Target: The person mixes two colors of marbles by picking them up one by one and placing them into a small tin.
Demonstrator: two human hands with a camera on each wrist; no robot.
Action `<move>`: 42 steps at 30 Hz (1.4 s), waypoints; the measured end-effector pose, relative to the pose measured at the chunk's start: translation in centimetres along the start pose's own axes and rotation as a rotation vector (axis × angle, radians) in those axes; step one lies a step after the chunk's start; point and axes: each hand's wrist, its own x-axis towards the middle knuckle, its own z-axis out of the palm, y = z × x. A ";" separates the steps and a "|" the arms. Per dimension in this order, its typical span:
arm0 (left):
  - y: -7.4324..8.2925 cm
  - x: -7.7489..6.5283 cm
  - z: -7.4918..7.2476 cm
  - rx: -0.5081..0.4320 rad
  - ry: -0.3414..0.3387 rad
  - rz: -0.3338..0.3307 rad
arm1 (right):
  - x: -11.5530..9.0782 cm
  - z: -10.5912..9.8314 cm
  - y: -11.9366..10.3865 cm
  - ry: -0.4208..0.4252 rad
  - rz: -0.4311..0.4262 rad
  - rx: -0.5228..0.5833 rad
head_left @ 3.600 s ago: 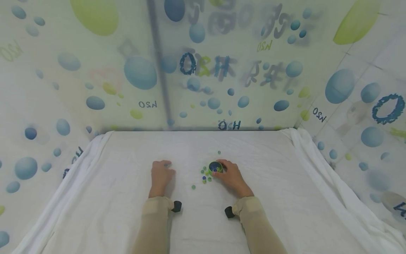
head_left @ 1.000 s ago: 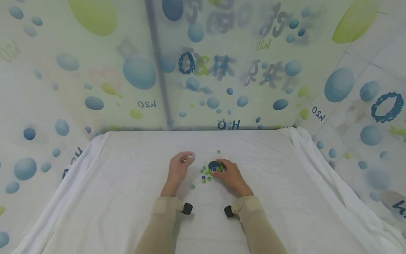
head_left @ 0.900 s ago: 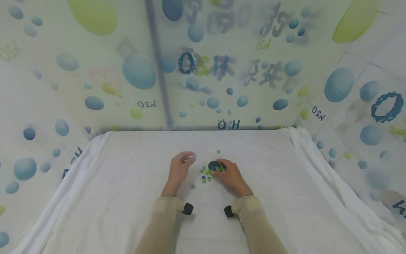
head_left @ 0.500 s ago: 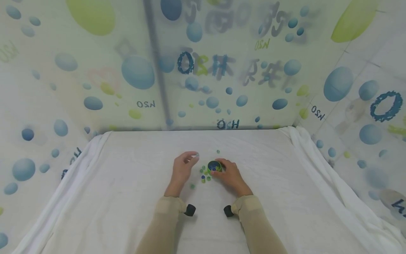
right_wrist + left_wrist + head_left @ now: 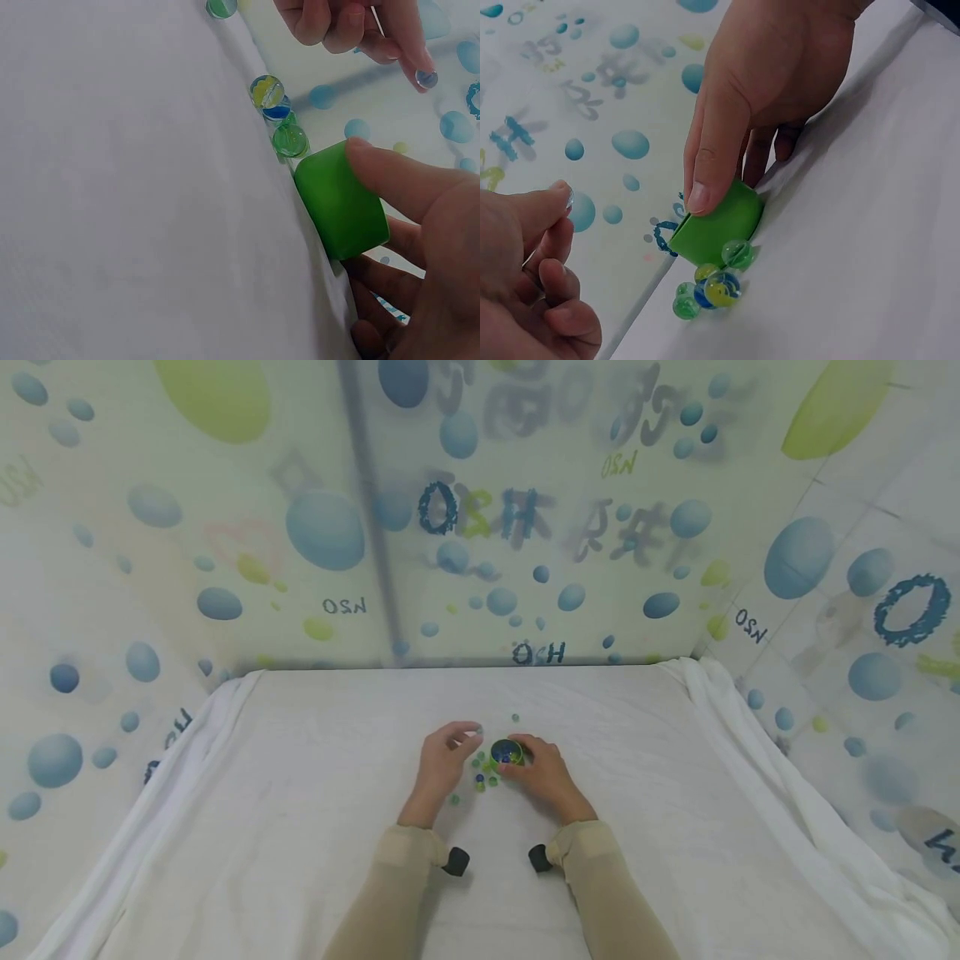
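Observation:
My left hand (image 5: 444, 767) pinches a clear bluish marble (image 5: 427, 79) between thumb and fingertip, raised just left of a small green cup (image 5: 341, 199). The cup stands on the white cloth with blue and yellowish marbles visible inside it. My right hand (image 5: 545, 775) grips the cup from the right, thumb on the near side of the rim and fingers behind. Beside the cup's left side lies a cluster of loose marbles, among them a green one (image 5: 290, 140) and a clear one with yellow swirls (image 5: 722, 289).
One green marble (image 5: 515, 717) lies alone beyond the cup, another (image 5: 454, 799) nearer, by the left wrist. White cloth (image 5: 322, 777) covers the table, bunched along both side edges. A wall panel (image 5: 465, 585) printed with blue and green bubbles rises at the back.
My left hand has moved right and away from me, from well left of the cup to close beside it, carrying the pinched marble. The right hand and the cup have stayed in place.

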 end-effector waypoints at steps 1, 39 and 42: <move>0.0 0.0 0.1 0.000 -0.001 0.000 | 0.0 0.0 0.0 0.001 0.001 0.001; 0.4 -0.3 1.1 0.032 -0.072 0.056 | 0.1 0.1 0.3 0.014 -0.035 0.018; 0.3 -0.2 0.9 0.043 -0.075 0.039 | 0.1 0.1 0.3 0.014 -0.031 0.017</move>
